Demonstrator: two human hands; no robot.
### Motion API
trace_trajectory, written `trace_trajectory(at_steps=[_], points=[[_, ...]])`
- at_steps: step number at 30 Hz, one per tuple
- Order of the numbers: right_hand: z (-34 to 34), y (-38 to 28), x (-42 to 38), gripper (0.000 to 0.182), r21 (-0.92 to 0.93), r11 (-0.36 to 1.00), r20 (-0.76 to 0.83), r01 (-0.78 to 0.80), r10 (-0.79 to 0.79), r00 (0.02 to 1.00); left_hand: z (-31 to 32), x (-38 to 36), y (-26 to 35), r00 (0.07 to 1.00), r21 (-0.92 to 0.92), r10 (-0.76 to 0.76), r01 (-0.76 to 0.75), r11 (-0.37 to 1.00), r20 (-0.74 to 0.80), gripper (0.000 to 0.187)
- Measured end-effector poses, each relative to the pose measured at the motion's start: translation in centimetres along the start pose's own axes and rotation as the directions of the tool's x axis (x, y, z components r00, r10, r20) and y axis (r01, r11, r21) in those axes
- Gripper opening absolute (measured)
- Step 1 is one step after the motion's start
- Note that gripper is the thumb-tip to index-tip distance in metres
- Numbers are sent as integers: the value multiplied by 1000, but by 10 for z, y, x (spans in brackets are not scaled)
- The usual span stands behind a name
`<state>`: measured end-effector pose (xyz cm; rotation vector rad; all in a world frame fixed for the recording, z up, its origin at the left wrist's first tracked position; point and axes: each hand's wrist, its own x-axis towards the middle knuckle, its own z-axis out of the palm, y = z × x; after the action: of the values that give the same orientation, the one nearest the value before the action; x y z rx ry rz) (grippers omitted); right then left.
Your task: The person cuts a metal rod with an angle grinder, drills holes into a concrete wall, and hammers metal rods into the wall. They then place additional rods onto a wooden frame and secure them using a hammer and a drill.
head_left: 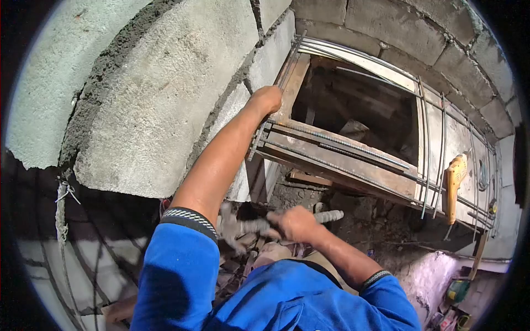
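My left hand [267, 100] is closed around steel rebar [287, 63] at the left edge of a wooden frame, beside the block wall. My right hand [295, 223] is closed on the handle of a greyish tool [329, 215] low in front of my body; its blurred head [229, 226] lies to the left of the hand. Several rebars [342, 144] run along the near board [381, 175] of the frame, with a dark opening beyond it. On the board at the right rests a yellow-orange power tool [455, 185], next to crossing bars.
A large concrete block [160, 94] with rough mortar edges fills the upper left. Grey block walls [397, 27] curve behind the frame. Rubble [353, 207] lies below the boards. A green tool [457, 290] and small items are at the lower right. Rope [62, 220] hangs at the left.
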<state>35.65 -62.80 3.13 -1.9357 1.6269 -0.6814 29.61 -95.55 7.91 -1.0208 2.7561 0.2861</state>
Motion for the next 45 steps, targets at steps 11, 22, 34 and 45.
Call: trace_trajectory(at_steps=[11, 22, 34, 45], points=[[-7, -5, -1, 46, -19, 991, 80, -134, 135, 988, 7, 5, 1, 999, -62, -24, 22, 998, -31, 30], [-7, 4, 0, 49, 40, 992, 13, -121, 120, 993, 10, 3, 0, 995, -116, -27, 16, 993, -94, 32], [4, 5, 4, 48, 75, 987, -21, -141, 143, 990, 13, 5, 3, 989, -115, -22, 5, 993, -144, 31], [-5, 20, 3, 52, 201, 936, -96, -291, 314, 945, 20, 4, 3, 980, -96, 4, -24, 995, -199, 31]])
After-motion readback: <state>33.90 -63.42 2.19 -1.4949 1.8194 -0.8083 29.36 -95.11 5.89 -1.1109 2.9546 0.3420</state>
